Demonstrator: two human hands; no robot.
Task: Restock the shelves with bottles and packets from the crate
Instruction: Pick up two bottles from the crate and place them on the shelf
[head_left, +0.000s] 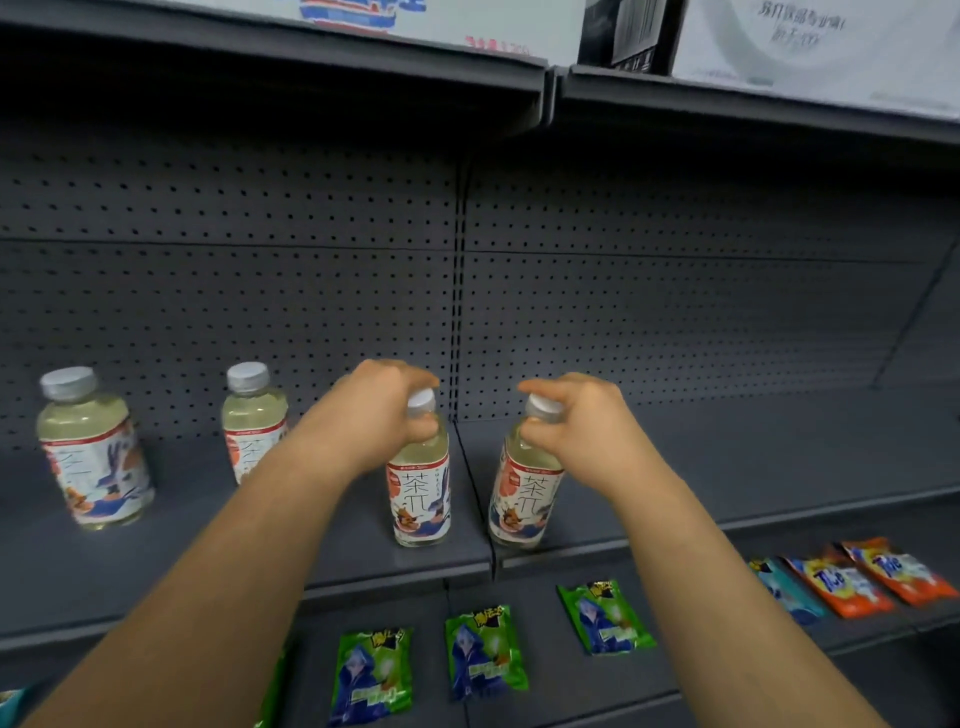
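Observation:
Four tea bottles with pale liquid, white caps and red-and-blue labels stand on the grey middle shelf (727, 467). My left hand (382, 415) grips the neck and cap of the third bottle (420, 499), which stands upright near the shelf joint. My right hand (576, 421) grips the neck of the fourth bottle (524, 499), which tilts slightly to the right on the adjoining shelf. Two more bottles stand further left: one at the far left (96, 457), the other (252, 415) partly behind my left forearm. The crate is out of view.
On the lower shelf lie three green snack packets (485, 652), with orange packets (878, 574) and a teal one (789, 590) to the right. White boxes (831, 47) sit on the shelf above. A dark pegboard wall (675, 312) backs the shelf.

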